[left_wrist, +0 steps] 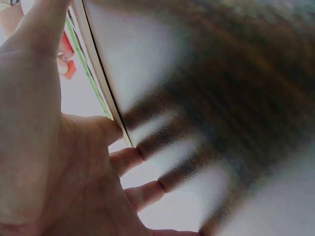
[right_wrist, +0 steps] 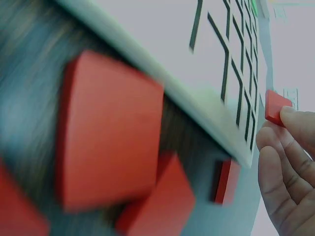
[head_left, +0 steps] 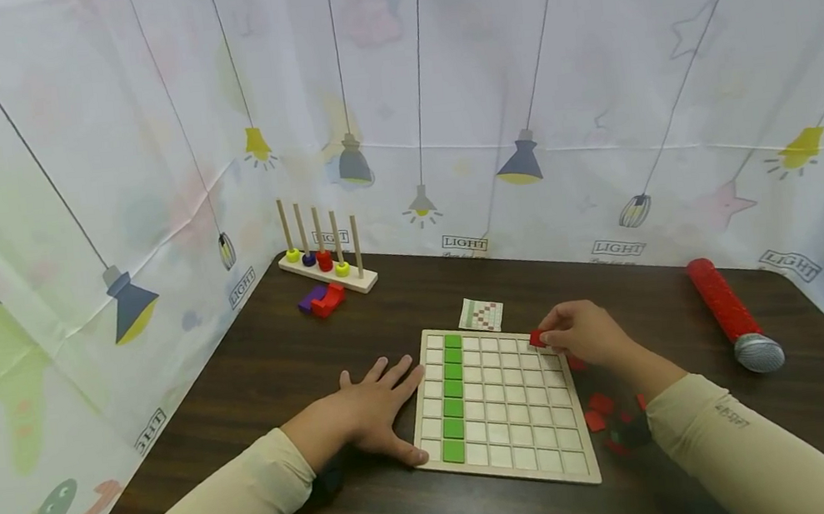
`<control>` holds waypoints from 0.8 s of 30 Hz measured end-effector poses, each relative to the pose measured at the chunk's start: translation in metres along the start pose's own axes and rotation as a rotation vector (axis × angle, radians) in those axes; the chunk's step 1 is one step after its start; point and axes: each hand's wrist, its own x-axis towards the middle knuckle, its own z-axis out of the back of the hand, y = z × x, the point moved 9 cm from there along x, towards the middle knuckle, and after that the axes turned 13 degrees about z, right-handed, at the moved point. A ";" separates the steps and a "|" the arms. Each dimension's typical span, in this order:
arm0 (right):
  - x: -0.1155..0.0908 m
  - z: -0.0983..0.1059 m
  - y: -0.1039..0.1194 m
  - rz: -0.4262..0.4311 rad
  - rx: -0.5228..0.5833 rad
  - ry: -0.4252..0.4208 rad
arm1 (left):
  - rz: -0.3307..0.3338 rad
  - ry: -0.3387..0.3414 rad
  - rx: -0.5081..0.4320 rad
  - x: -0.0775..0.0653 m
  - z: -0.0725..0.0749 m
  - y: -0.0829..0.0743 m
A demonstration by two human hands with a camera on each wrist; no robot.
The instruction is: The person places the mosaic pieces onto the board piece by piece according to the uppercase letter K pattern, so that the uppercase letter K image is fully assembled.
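Observation:
A wooden grid board (head_left: 510, 470) lies on the dark table, with a column of green square tiles (head_left: 453, 409) second from its left side. Between thumb and fingers my right hand (head_left: 588, 334) pinches a red square tile (head_left: 536, 338) over the board's far right part; the right wrist view also shows this red tile (right_wrist: 276, 106) held at the fingertips. Spread out flat, my left hand (head_left: 377, 411) rests on the table with thumb and fingertips at the board's left edge. In the left wrist view, the fingers (left_wrist: 127, 160) reach along that edge.
Loose red tiles (head_left: 599, 405) lie right of the board, partly beneath my right forearm. A small pattern card (head_left: 482, 315) sits behind the board. Farther left stand a peg stacker (head_left: 328, 271) and red and purple blocks (head_left: 328, 300). A red microphone (head_left: 735, 315) lies at right.

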 end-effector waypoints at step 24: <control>0.005 -0.034 0.032 0.115 -0.403 0.169 | 0.007 0.006 -0.005 -0.001 0.001 0.000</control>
